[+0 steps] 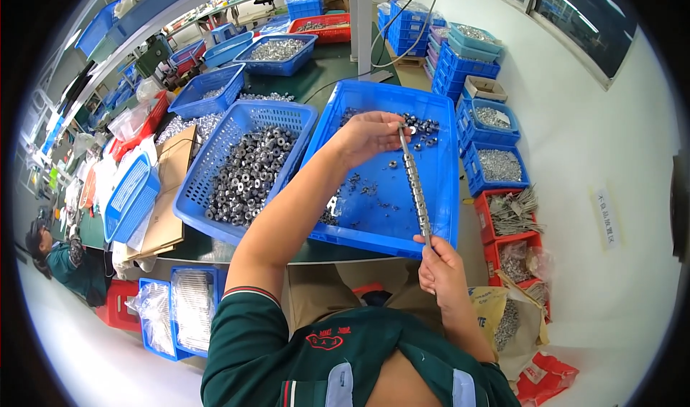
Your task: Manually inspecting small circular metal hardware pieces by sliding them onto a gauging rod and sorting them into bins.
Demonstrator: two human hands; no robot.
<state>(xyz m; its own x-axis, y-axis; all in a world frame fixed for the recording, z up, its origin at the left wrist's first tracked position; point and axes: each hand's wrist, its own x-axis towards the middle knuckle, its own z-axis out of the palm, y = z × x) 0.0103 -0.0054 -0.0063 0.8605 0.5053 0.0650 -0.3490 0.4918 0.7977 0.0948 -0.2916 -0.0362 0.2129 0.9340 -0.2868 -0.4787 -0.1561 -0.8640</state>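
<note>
A thin metal rod [415, 184] slants over a blue tray, with several shiny metal rings threaded along its middle. Its lower end is gripped in my right hand [440, 267], fingers curled round it. At the upper tip, the thumb and fingers of my left hand [372, 138] are pinched together; whether they hold a small part or the rod itself cannot be made out. Dark and shiny small nut-like parts [424, 125] lie in the far end of the blue tray [447, 213], beneath and beside my left hand. Small dark bits are scattered on its bottom.
Left of the tray stands a blue perforated basket [188, 199] heaped with metal nuts [251, 173]. More blue bins [277, 55] sit behind it. Stacked crates [496, 166] line the right wall. A person [68, 263] is at the far left. A white post [360, 26] rises behind the tray.
</note>
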